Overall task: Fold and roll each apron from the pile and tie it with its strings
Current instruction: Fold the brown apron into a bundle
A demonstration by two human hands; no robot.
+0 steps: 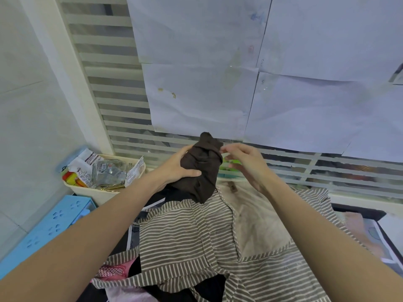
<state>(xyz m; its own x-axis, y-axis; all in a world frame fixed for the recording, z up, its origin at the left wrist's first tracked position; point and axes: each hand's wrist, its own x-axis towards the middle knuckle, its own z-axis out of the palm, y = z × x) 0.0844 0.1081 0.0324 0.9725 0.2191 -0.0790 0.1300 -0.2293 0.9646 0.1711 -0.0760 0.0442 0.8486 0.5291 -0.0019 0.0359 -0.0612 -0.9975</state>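
A rolled dark brown apron (201, 168) is held up above the pile, near the window. My left hand (174, 165) grips its left side, thumb across the front of the roll. My right hand (244, 162) hovers at the roll's upper right end, fingertips pinched close to the fabric; whether they hold a string I cannot tell. Below lies a grey-and-white striped apron (185, 234) with a beige panel (257, 216), spread over the pile. A pink patterned cloth (113, 271) and dark fabric show under it at the lower left.
A cream basket (96, 191) with packets and a clear plastic box stands at the left by the wall. A light blue box (50, 227) sits in front of it. Paper sheets (202, 94) cover the window with slatted blinds behind. A dark-framed tray edge (357, 211) lies at the right.
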